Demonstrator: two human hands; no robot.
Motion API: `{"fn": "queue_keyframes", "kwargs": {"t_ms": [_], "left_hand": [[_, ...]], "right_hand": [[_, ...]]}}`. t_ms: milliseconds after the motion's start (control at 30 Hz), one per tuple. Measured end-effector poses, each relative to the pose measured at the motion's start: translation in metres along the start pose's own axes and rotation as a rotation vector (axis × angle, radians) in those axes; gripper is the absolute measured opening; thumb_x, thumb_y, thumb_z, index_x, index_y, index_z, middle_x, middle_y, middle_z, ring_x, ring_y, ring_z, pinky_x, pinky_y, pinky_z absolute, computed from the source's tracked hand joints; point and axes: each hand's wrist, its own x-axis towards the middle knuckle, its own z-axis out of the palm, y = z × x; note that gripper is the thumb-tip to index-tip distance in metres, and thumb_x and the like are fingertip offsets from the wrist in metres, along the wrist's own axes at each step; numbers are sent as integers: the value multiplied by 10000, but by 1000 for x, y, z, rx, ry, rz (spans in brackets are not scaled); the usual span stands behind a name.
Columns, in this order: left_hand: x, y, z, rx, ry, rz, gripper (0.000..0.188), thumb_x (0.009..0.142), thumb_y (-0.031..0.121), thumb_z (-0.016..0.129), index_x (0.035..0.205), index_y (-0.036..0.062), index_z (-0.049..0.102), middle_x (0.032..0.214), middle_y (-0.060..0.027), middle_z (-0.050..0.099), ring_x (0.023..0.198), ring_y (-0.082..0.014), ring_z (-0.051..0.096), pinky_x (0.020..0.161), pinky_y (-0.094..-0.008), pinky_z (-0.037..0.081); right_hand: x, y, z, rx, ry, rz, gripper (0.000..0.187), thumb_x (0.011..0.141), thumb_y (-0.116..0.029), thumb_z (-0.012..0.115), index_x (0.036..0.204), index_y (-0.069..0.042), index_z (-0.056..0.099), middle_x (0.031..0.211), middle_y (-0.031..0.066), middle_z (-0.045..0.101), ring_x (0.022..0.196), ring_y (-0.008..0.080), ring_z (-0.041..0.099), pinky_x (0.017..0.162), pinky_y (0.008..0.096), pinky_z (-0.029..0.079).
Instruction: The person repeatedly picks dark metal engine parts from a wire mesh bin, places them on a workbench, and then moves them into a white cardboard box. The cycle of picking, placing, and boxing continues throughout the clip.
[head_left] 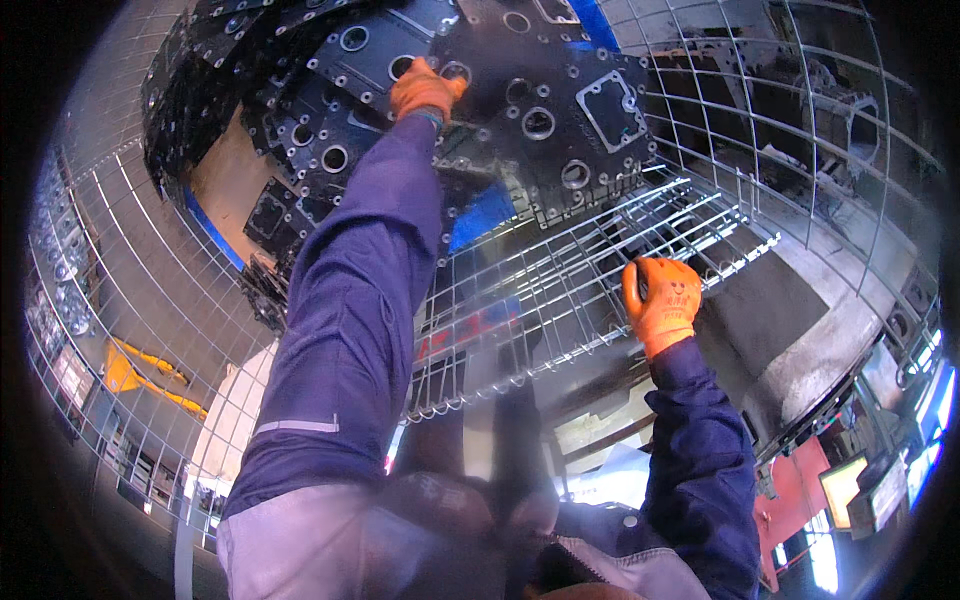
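Observation:
My left hand (425,90), in an orange glove, reaches far forward over a heap of flat black metal plates. Its fingers are curled at a round hole near the edge of one black plate (555,95), which has several ringed holes and a rectangular opening. More black plates (300,75) lie stacked and overlapping to the left. My right hand (665,298), also gloved in orange, is closed just right of the lowered wire mesh panel (530,335). Whether anything is inside that fist cannot be made out.
Wire mesh walls (765,90) of a cage surround the plates. Brown cardboard (232,170) and a blue sheet (480,217) show between them. Beyond the left mesh stands a yellow frame (150,375). Shiny metal parts (65,250) are heaped at far left; red panels (792,495) stand lower right.

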Motion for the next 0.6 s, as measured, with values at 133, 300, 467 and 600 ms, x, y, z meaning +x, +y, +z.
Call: {"fn": "queue_keyframes", "kwargs": {"t_ms": [133, 300, 467, 600], "left_hand": [[14, -13, 15, 18, 97, 98, 694, 747, 612, 710, 1142, 47, 632, 1155, -238, 667, 1093, -378, 651, 912, -424, 519], [-14, -56, 3, 99, 25, 190, 598, 822, 564, 638, 1088, 29, 663, 1148, -216, 667, 1097, -374, 632, 926, -418, 496], [-87, -94, -40, 60, 300, -181, 603, 739, 560, 710, 1035, 35, 689, 1072, -253, 688, 1028, -403, 664, 900, -438, 521], [-146, -119, -85, 43, 370, -105, 499, 735, 489, 732, 1013, 75, 712, 993, -223, 710, 953, -402, 681, 836, -471, 532]], "right_hand": [[0, -2, -5, -19, -52, 21, 157, 843, -233, 658, 817, -87, 708, 731, 123, 666, 728, 345, 638, 690, 463, 473], [1, -3, -7, -34, -97, 47, 187, 853, -259, 647, 812, -87, 707, 723, 133, 658, 718, 349, 637, 677, 469, 471], [2, -3, -6, -48, -75, 55, 202, 860, -278, 644, 776, -99, 681, 672, 130, 635, 671, 354, 625, 638, 484, 464], [0, -3, -7, -55, -129, 102, 220, 864, -293, 639, 767, -101, 686, 682, 130, 649, 675, 343, 635, 651, 476, 477]]}}
